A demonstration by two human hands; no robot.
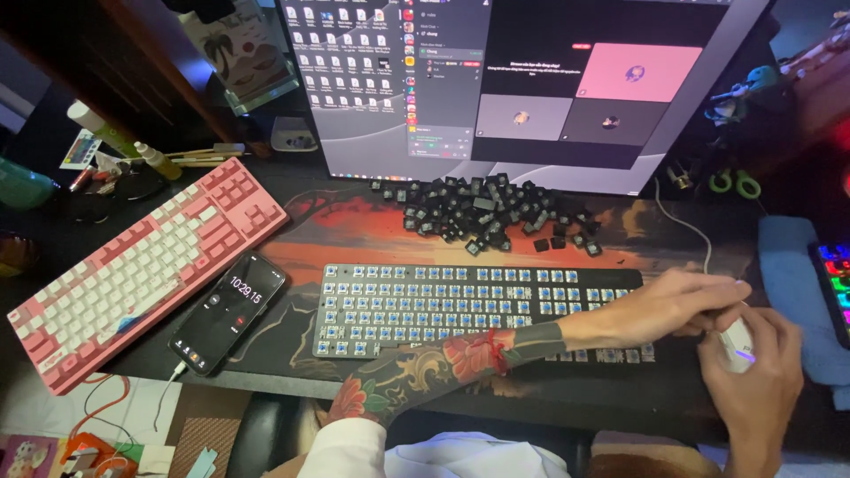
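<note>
Your left hand (673, 305) reached across from the lower centre of the frame to the right side, its tattooed forearm lying over the lower right rows of the stripped keyboard (425, 305). Its fingers were stretched out fairly flat, the tips touching the top of the white mouse (737, 343) at the right of the frame; it gripped nothing that I could make out. Your right hand (753, 389) came up from the lower right corner and cupped that mouse from below, fingers curled about its side, so the mouse sat between your two hands just beyond the keyboard's right end.

The stripped keyboard lay in the middle of the frame on the dark desk mat (354, 226), every cap off and its blue switches bare. The loose black keycaps (482, 212) were heaped above it, just under the monitor (531, 88) that filled the top centre. At the left, a pink and white keyboard (142, 265) lay at a slant, and a phone (230, 312) with its screen lit rested between the two keyboards, a white cable running from its lower end. A blue cloth (792, 292) lay at the right edge, beside a board with coloured lights (837, 283).
</note>
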